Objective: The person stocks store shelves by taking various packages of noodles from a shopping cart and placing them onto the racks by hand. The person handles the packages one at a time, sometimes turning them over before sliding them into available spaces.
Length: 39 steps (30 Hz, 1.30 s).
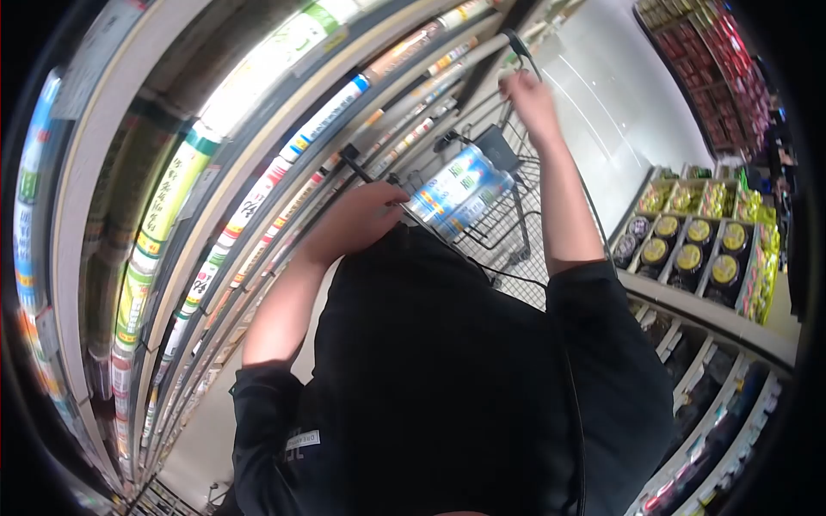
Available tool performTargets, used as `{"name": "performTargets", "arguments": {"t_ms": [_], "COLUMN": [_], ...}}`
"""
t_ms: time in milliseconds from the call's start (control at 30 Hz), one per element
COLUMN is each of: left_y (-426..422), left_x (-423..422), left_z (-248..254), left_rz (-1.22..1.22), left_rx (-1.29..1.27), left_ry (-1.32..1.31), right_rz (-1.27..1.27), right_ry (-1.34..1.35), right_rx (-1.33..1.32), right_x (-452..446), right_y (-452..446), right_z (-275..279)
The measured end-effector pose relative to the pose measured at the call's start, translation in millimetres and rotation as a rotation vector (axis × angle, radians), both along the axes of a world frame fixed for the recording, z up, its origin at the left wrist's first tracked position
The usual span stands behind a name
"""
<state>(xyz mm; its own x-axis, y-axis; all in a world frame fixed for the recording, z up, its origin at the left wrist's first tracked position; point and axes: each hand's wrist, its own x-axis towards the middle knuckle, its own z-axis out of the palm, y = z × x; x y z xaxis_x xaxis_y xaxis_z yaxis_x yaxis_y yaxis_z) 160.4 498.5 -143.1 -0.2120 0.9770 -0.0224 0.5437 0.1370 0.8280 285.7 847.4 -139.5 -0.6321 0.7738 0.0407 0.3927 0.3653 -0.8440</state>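
Observation:
A wire shopping cart stands in front of me, tilted in the view. Inside it lies a blue-and-white wrapped pack with printed lettering. My left hand is closed around a dark bar of the cart, just beside the pack; most of its fingers are hidden underneath. Farther out, my right hand is raised at the cart's far side, with curled fingers at a dark curved piece. Blur hides exactly what the right fingers hold. A dark box-like part sits behind the pack.
Shelves of packaged goods run close along my left side. On the right, a display rack holds round-lidded black containers and yellow-green packets. Red packages fill another rack farther back. Pale shiny floor shows beyond the cart.

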Motion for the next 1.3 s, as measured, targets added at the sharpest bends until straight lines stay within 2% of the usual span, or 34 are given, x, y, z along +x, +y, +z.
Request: {"name": "performTargets", "arguments": {"t_ms": [33, 67, 100, 167, 267, 367, 467, 667, 767, 833, 867, 900, 933, 967, 1000, 1033, 1067, 1100, 1167, 1233, 1300], "left_y": [13.0, 26.6, 37.0, 50.8, 70.8, 87.0, 94.5, 112.3, 104.4, 93.1, 88.5, 85.5, 81.3, 76.1, 70.4, 58.9, 51.4, 42.1, 19.2, 0.6, -21.8], "left_x": [10.1, 18.7, 28.4, 52.3, 85.0, 109.1, 123.8, 126.1, 126.7, 123.2, 121.1, 117.9, 114.5, 113.6, 102.5, 99.6, 93.2, 80.1, 59.3, 32.2, 5.7], "left_z": [-23.9, -44.1, -70.1, -118.4, -148.0, -173.0, -178.1, -179.1, -173.5, -179.7, -177.3, -172.6, -163.1, -149.2, -112.9, -92.5, -63.4, -47.5, -20.4, 63.8, 87.7], "left_rz": [-0.019, -0.036, -0.093, -0.207, -0.293, -0.258, -0.217, -0.282, -0.229, -0.173, -0.148, -0.12, -0.088, -0.012, -0.001, 0.122, 0.196, 0.247, 0.329, 0.333, 0.316], "left_rx": [-0.103, -0.205, -0.189, -0.162, -0.264, -0.514, -0.616, -0.826, -0.691, -0.474, -0.387, -0.293, -0.204, -0.186, -0.168, -0.098, -0.235, -0.181, -0.067, -0.267, 0.13], "left_ry": [-0.068, -0.129, -0.079, 0.014, 0.116, 0.157, 0.326, 0.387, 0.422, 0.392, 0.333, 0.285, 0.214, 0.206, 0.113, 0.023, -0.048, -0.133, -0.312, -0.154, -0.18], "right_rz": [-0.06, 0.048, 0.156, 0.263, 0.37, 0.376, 0.379, 0.386, 0.27, 0.2, 0.162, 0.133, 0.08, 0.03, 0.019, 0.097, 0.106, 0.109, 0.279, 0.418, 0.53], "right_ry": [-0.296, -0.41, -0.523, -0.773, -0.97, -1.008, -1.035, -1.002, -0.881, -0.715, -0.501, -0.355, -0.148, -0.101, -0.124, -0.095, -0.015, 0.059, 0.192, 0.321, 0.46], "right_rx": [-0.068, -0.09, -0.117, -0.011, -0.063, -0.113, -0.154, -0.113, -0.226, -0.215, -0.304, -0.404, -0.594, -0.699, -0.831, -0.869, -0.926, -0.992, -0.982, -0.916, -0.781], "right_x": [24.4, 48.4, 67.9, 86.7, 95.6, 93.0, 91.4, 91.6, 93.7, 100.9, 107.1, 110.6, 115.4, 116.3, 123.3, 126.2, 118.8, 110.4, 89.4, 72.3, 39.4], "right_y": [11.4, 15.6, 16.0, 12.5, 8.2, -2.1, -1.7, 0.2, 9.5, 25.7, 33.0, 24.5, 30.6, 26.9, 32.9, 33.2, 21.5, 5.1, -1.9, -14.4, -25.5], "right_z": [-47.4, -82.9, -112.0, -151.7, -192.9, -193.3, -187.9, -186.4, -186.7, -201.0, -210.9, -170.0, -177.5, -148.8, -139.5, -120.6, -82.4, -44.4, -4.8, 35.7, 91.3]}}
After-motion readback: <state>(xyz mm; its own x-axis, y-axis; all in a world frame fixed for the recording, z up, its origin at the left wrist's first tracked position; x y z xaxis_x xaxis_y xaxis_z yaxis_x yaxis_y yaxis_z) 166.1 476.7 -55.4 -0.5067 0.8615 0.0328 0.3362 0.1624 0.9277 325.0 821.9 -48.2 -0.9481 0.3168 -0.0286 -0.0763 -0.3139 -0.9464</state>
